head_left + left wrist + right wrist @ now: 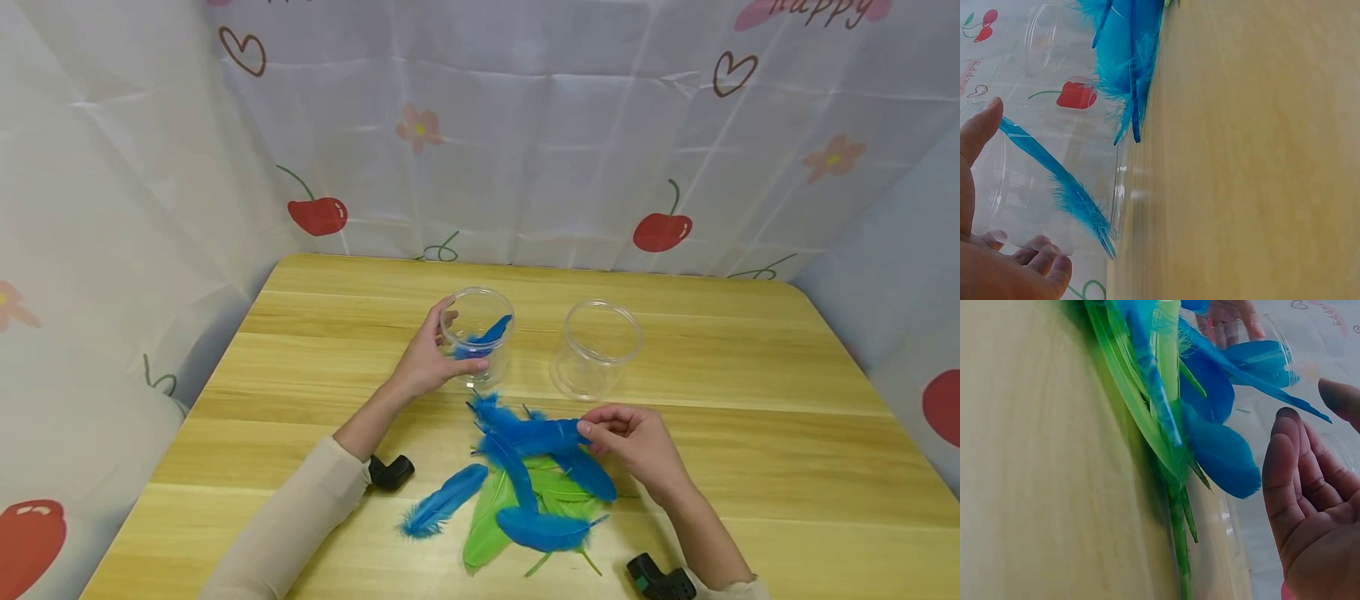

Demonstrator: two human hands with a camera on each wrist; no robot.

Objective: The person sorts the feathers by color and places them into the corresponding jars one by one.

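My left hand [427, 360] holds a clear plastic jar [498, 357], thumb on the near side and fingers round the far left. Inside the jar lies blue feather [492, 332], leaning against the wall. My right hand [637, 446] is over the right side of a feather pile, at the end of a blue feather [543, 435]. In the right wrist view, thumb [1341, 400] and fingertips stand apart, with the feather's tip [1319, 414] between them. Several blue feathers lie over green feathers [486, 525] in this pile.
A second clear jar [597, 354] stands upright to the right of the held one. One blue feather [446, 501] lies apart, left of the pile. The wooden table [750, 350] meets a printed curtain [517, 167] at its back edge.
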